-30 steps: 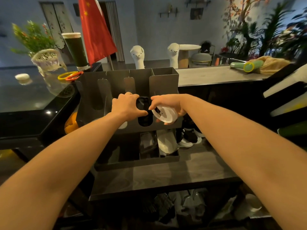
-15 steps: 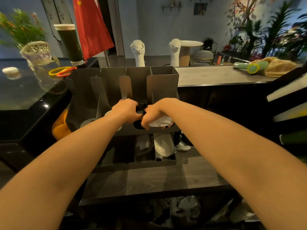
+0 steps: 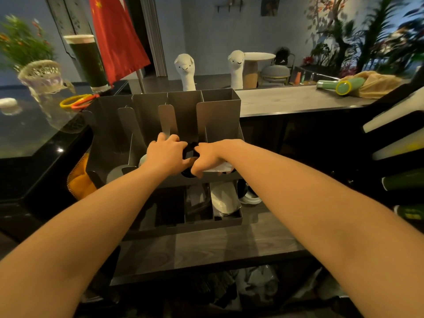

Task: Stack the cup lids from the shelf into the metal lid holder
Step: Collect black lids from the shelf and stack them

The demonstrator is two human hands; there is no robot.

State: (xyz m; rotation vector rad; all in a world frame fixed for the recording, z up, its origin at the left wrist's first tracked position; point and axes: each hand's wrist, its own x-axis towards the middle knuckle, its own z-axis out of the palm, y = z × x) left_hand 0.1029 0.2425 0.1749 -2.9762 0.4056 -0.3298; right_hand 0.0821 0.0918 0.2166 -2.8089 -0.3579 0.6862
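Note:
The grey metal lid holder [image 3: 220,104] stands on the dark shelf, its upright compartments open at the top. My right hand [image 3: 207,157] grips a white cup lid [image 3: 220,167], held flat and low at the mouth of the right front compartment. My left hand [image 3: 165,154] is beside it, fingers curled on a black lid [image 3: 189,152] in the middle compartment. Another white lid [image 3: 142,160] shows just left of my left hand. The fingertips of both hands are hidden.
Below the compartments, the holder's front tray holds white lids [image 3: 223,200]. The wooden shelf [image 3: 206,249] extends toward me, with bagged items underneath. A glass counter [image 3: 34,134] lies left, and a red flag [image 3: 117,37], a tall dark drink [image 3: 86,60] and two llama figures [image 3: 184,72] stand behind.
Both hands have dropped lower into the holder. The white lid in my right hand has turned from tilted toward me to flat.

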